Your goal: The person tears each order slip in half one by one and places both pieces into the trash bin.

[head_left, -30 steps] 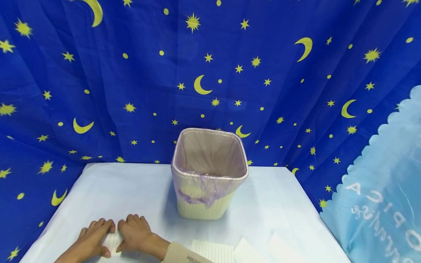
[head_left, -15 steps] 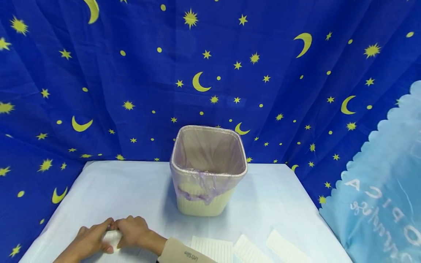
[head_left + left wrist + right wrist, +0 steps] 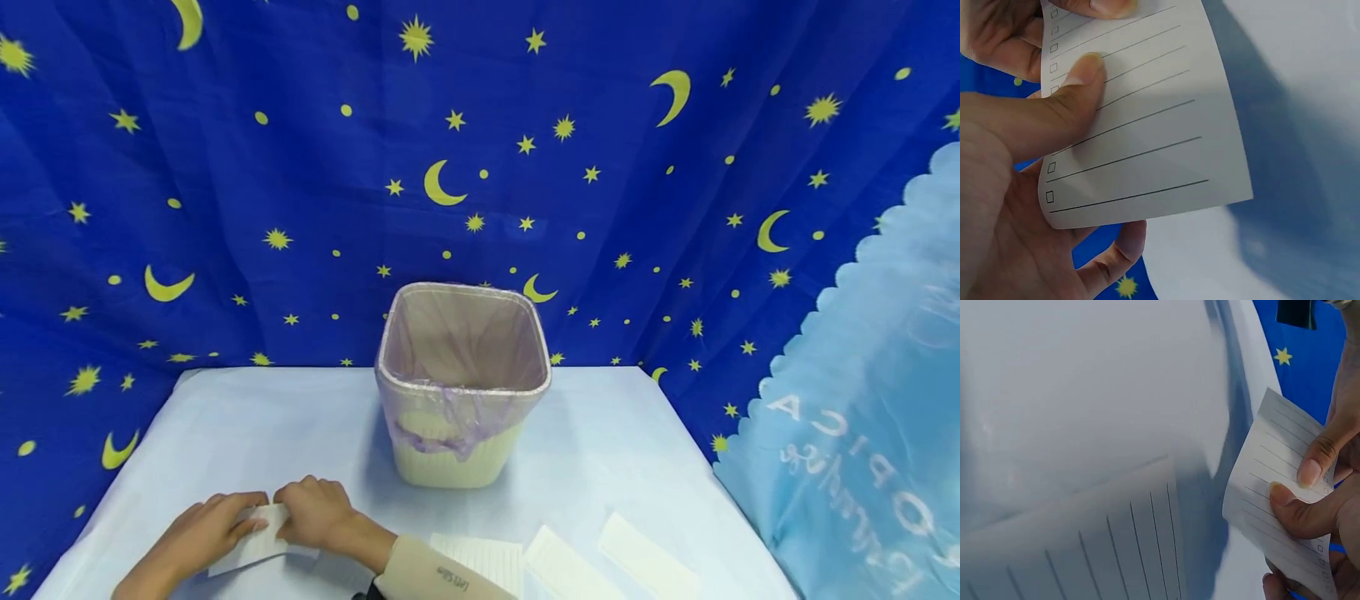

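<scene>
Both hands hold one small white sheet of lined checklist paper, raised and tilted at the table's front left. My left hand pinches its left part, thumb over the printed face and fingers behind. Close beside it, my right hand pinches the same upper edge. In the left wrist view the checklist paper shows printed lines and a row of little checkboxes along the edge under the thumbs. From the right wrist, both thumbs appear pressed on the paper, which curves slightly. The fingers behind it are partly hidden.
A cream waste bin with a purple liner stands mid-table. Right of the right forearm lie a lined sheet and two narrower paper strips, one nearer and one farther right. Blue star-patterned cloth hangs behind.
The paper lay low between the hands, then bent up between them; now it is raised and tilted, with more of it showing. The thumbs have shifted on it. The head view has turned slightly.
</scene>
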`<act>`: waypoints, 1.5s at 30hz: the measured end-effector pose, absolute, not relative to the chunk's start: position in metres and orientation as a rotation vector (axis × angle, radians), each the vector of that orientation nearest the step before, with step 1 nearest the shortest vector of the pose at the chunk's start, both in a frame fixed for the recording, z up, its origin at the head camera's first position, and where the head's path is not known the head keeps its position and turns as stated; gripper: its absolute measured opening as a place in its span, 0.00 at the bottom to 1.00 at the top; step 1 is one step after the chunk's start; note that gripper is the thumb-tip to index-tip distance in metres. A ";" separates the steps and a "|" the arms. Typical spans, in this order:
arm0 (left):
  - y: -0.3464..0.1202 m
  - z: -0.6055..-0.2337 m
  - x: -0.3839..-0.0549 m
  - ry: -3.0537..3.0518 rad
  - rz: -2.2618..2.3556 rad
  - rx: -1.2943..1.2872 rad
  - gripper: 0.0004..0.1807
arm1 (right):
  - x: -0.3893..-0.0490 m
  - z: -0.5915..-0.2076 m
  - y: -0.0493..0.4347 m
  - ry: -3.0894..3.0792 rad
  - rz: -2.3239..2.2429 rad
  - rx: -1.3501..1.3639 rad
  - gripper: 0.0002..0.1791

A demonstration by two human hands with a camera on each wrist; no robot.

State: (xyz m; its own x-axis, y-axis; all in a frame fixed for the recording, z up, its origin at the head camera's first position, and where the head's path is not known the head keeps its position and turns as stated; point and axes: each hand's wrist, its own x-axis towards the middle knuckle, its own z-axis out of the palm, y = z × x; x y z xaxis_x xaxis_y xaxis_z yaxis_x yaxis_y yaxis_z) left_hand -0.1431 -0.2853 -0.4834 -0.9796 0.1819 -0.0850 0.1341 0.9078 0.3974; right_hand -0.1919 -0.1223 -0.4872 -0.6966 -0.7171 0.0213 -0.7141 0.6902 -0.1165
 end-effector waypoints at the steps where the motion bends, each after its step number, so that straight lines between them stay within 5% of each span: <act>1: -0.284 -0.482 -0.145 2.941 0.596 0.235 0.11 | -0.193 -0.486 -0.120 2.864 -0.184 -1.213 0.08; 16: -0.232 -0.464 -0.158 2.961 0.765 0.662 0.04 | -0.195 -0.459 -0.051 2.978 -0.159 -1.335 0.06; 26: -0.176 -0.462 -0.173 3.008 0.738 0.941 0.08 | -0.194 -0.448 0.009 3.049 -0.188 -1.271 0.04; 45: -0.121 -0.455 -0.193 2.976 0.816 1.088 0.05 | -0.208 -0.445 0.079 2.922 -0.505 -1.286 0.05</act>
State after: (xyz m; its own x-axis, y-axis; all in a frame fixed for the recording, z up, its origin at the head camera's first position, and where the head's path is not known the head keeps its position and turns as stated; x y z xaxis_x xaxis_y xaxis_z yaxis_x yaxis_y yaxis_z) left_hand -0.1930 -0.1214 -0.4551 -0.7712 0.5699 0.2836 0.6349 0.6560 0.4082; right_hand -0.2084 0.0787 -0.4448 -0.6800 -0.7037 0.2059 -0.7320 0.6353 -0.2463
